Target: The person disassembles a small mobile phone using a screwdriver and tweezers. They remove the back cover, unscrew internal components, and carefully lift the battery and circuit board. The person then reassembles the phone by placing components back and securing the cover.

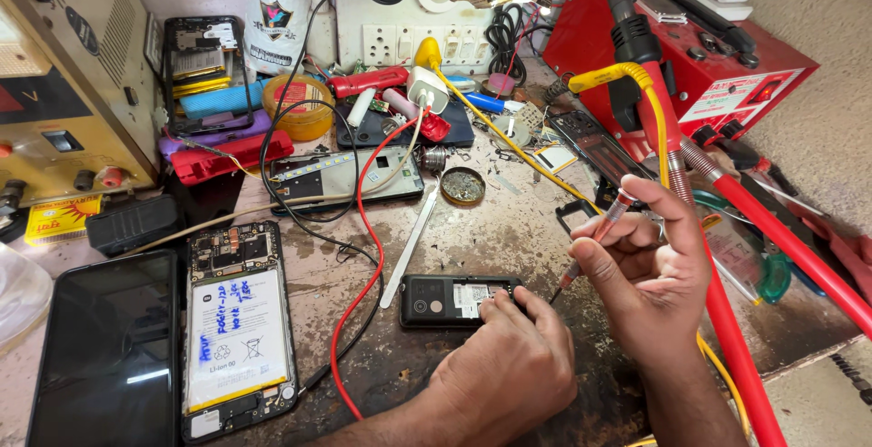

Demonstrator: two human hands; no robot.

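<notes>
Left hand (pixel 509 356) pressed on small black phone (pixel 459 301), fingers curled; right hand (pixel 649 265) pinched around red-tipped probe (pixel 595 233) beside phone's edge.

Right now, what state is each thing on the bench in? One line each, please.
Small black phone: lying back up, cover off, insides showing.
Left hand: pressing on the small phone's right end.
Right hand: gripping a thin red-tipped probe, tip down by the phone's edge.
Opened smartphone: back removed, white battery exposed.
Dark-screened phone: face up, screen off.
Round tin: lid off, open.
</notes>
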